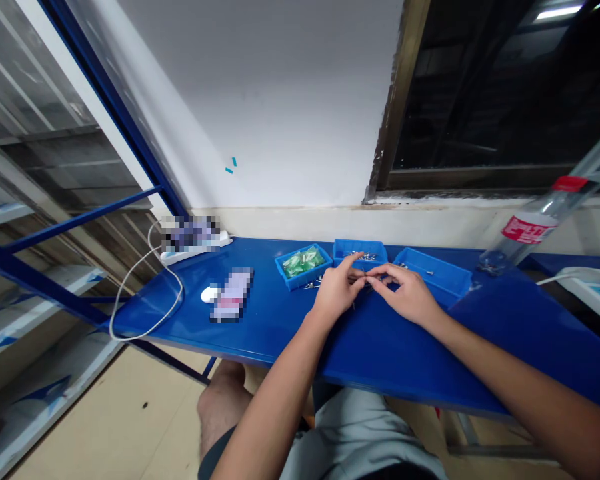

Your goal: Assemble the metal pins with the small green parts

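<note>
My left hand (336,288) and my right hand (403,291) meet just above the blue table, with thumbs and fingertips pinched close together. Between them is a thin metal pin (361,275), small and partly hidden by the fingers. Behind the hands stands a blue tray (360,245) with several thin metal pins in it. Left of it, a second blue tray (293,285) holds green plastic packets (303,261). To the right, a third blue tray (443,283) has a few small metal pieces inside. More pins (311,285) lie loose on the tabletop near my left hand.
A phone-like blurred object (233,295) and a white round item (209,295) lie on the left of the table (270,327). A white cable (125,337) loops over its edge near a power strip (195,250). A clear bottle (525,230) with a red cap stands at right.
</note>
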The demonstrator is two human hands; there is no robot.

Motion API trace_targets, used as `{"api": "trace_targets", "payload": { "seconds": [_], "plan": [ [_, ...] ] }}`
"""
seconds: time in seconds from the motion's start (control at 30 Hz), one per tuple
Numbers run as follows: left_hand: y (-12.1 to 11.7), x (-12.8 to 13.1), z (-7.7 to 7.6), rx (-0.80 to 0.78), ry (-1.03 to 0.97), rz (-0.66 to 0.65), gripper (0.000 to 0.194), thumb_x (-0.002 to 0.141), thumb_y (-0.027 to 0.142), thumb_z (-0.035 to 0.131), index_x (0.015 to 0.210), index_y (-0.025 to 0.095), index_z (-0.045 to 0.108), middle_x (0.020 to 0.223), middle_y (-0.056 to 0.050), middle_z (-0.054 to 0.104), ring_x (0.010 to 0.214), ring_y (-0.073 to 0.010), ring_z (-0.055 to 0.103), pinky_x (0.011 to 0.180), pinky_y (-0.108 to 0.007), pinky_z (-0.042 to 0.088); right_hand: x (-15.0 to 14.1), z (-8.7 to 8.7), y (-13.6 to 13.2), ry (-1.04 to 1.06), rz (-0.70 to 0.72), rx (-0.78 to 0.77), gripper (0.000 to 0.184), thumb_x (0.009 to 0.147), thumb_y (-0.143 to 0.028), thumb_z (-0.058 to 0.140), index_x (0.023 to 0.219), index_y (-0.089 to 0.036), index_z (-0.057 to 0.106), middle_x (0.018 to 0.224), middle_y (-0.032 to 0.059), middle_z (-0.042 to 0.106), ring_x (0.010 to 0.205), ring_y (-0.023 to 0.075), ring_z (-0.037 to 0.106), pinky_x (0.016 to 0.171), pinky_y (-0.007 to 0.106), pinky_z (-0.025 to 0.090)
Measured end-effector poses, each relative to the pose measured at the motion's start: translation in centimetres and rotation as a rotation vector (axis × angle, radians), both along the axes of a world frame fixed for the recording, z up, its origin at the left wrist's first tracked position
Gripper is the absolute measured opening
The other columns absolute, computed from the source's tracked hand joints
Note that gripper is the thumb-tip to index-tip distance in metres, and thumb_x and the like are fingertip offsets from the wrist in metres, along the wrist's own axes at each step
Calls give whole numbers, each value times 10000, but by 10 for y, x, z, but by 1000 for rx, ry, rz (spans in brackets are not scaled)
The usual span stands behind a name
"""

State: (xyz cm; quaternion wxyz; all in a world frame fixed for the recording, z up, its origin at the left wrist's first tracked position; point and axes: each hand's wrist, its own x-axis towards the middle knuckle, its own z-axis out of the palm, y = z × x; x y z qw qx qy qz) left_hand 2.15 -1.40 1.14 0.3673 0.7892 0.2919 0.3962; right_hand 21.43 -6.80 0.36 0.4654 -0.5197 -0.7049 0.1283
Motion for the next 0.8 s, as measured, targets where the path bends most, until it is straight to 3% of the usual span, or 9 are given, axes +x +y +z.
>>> {"api": "trace_targets", "payload": {
  "seconds": [0.3,0.43,0.6,0.8],
  "plan": [
    [-5,-3,5,277,328,-29,576,979,185,638,1529,274,490,1202,-34,799,1064,-228,778,919,-309,610,3,-2,2,-46,13,-13,115,948,-337,642,900,-245,691,818,32,714,702,208,653,645,351,534],
    [-6,-1,9,235,151,-43,525,1000,218,628,1511,247,511,1169,-47,792,1043,-205,763,930,-299,599,4,0,1,59,-27,-64,202,992,-416,617,925,-243,697,893,48,748,763,220,696,660,339,544],
    [-3,3,10,51,-104,4,497,975,212,670,1458,189,554,1087,-70,787,941,-177,757,822,-271,605,4,2,0,193,57,-144,343,1026,-536,567,984,-232,722,912,56,749,751,208,686,640,315,543],
    [1,3,9,-101,-210,-1,534,944,259,734,1455,198,588,1086,-84,811,939,-196,771,798,-282,598,0,-2,1,269,158,-246,383,959,-579,659,1022,-211,745,930,71,760,697,185,663,647,323,566]
  ]
}}
